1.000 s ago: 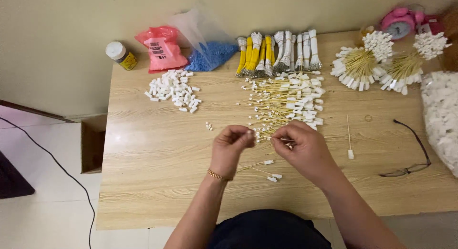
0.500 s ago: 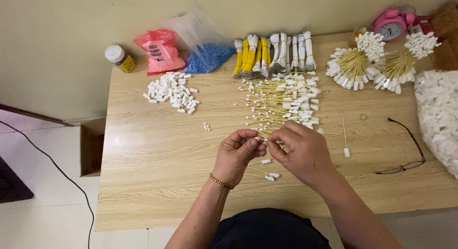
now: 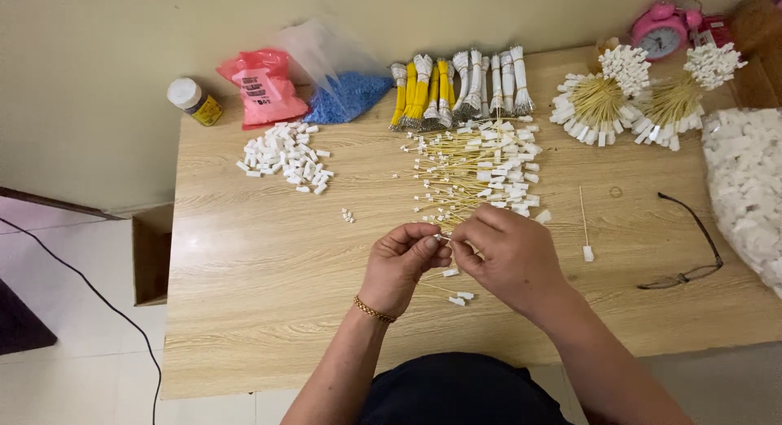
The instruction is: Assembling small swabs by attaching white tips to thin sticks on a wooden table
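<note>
Pinching together at tabletop (image 3: 244, 311) centre: left hand (image 3: 399, 266), gold bracelet on wrist, and right hand (image 3: 509, 258), fingertips closed on one thin yellow wire with small white connector (image 3: 441, 239); wire's axis hidden by fingers, cannot tell. Two loose white connectors (image 3: 460, 298) below hands. One black-framed glasses (image 3: 692, 242) far right.

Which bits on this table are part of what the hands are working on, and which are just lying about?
In the job:
- left hand and right hand, pinching a thin yellow wire
- spread of yellow wires with white connectors
- loose white connectors
- finished pieces under the hands

Lying about:
- spectacles
- pink alarm clock
- small jar
- pink bag
</note>
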